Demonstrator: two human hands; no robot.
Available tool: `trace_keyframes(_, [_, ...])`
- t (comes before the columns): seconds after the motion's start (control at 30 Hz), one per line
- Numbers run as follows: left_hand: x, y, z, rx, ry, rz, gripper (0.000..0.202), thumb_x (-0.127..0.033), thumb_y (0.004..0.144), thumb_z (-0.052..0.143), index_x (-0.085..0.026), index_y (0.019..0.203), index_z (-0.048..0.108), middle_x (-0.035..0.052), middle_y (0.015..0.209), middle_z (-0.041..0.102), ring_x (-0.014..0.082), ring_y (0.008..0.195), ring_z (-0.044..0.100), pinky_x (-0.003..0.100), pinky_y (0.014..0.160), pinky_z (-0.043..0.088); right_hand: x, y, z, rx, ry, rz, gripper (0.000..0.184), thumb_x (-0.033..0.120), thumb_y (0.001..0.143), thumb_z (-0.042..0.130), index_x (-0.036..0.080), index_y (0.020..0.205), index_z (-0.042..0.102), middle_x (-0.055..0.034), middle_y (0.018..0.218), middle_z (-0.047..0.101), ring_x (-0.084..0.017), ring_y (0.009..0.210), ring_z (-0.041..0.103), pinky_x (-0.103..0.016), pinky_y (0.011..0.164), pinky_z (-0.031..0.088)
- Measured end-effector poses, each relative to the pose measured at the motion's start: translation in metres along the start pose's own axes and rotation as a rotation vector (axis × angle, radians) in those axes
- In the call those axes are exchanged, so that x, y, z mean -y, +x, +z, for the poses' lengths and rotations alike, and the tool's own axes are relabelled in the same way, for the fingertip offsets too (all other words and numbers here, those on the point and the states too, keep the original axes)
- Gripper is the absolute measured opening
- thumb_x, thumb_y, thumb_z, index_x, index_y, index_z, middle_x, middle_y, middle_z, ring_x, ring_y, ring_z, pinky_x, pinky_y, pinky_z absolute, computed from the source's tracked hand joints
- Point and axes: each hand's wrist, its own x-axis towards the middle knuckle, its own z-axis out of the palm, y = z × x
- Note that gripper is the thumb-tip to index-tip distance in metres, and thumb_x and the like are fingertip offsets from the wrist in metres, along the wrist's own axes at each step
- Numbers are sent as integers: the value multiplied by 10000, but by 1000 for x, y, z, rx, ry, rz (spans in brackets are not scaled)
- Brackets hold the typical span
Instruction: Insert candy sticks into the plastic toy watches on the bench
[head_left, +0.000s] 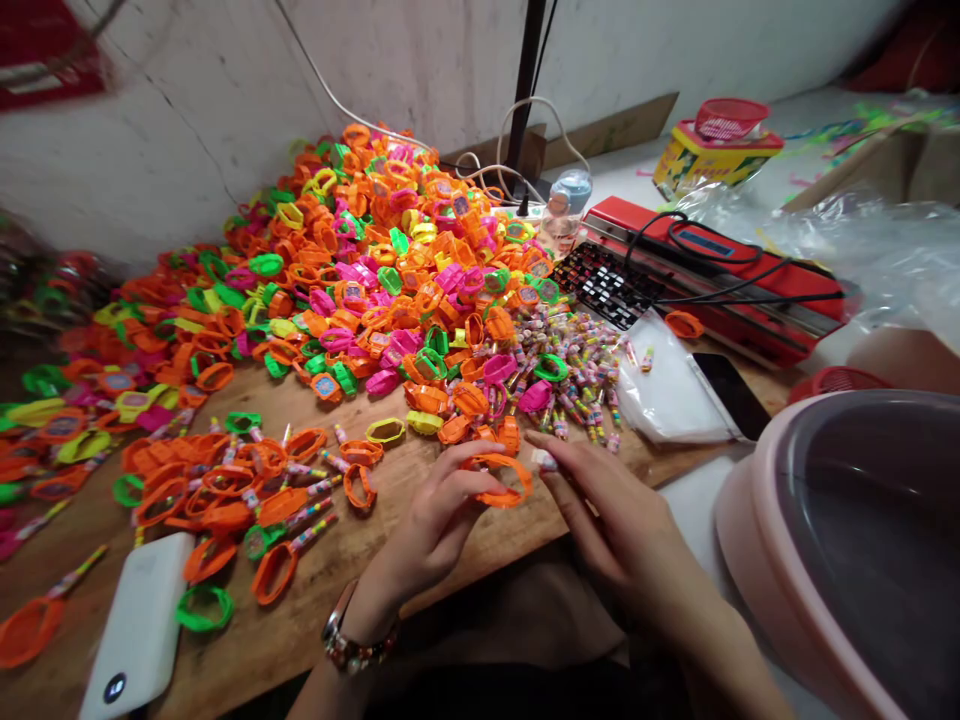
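Grip, left hand [442,515]: curled round orange ring [504,483], held just over tabletop [337,590] nr front edge; right hand [611,515] fingertips were at small candy [545,461] beside ring, couldn't tell if pinched. Risk: loose hold, candy could've slipped off edge.

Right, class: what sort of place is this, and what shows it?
Probably a small workshop for packing toys by hand: a big heap of bright plastic rings on a wooden table, a red sealing machine and clear bags.
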Motion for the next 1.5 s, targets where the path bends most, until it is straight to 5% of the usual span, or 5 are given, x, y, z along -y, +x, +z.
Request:
trace_keyframes(0.17, [-3,-4,-3,0,515,141,307,-23,902,448,-227,1088,582,76,1314,562,174,1061,511,320,912,467,2,-1,-1,137,155,199,266,266,960,455,235,1171,613,-65,1072,693,-189,985,663,-311,847,540])
trace_keyframes(0.33, [-11,-5,-10,64,650,192,252,-42,918,440,-189,1075,571,97,1326,569,194,1035,480,336,878,484,-5,0,-3,224,163,290,292,323,960,431,193,1122,637,-89,1081,698,-213,1015,655,-348,895,518])
trace_keyframes(1.03, [-12,-27,-10,348,614,146,238,-114,931,472,-170,1129,594,82,1408,514,188,1057,509,329,869,542,-22,-4,8,770,-17,131,298,334,941,442,184,770,633,-46,728,645,-191,693,610,-280,632,414])
trace_keyframes(1.3, [-5,-28,-12,317,601,127,238,-103,947,429,-165,1126,574,97,1432,483,189,1086,500,347,872,550,-21,-5,15,629,8,205,320,448,932,479,177,1052,599,-101,1001,659,-238,927,619,-340,793,457])
trace_keyframes(1.5, [-4,-29,-12,309,592,148,245,-89,940,426,-168,1122,570,103,1401,511,195,1086,517,345,861,555,-17,-4,19,705,-98,186,261,381,941,476,165,881,612,-85,851,676,-231,795,641,-312,691,438])
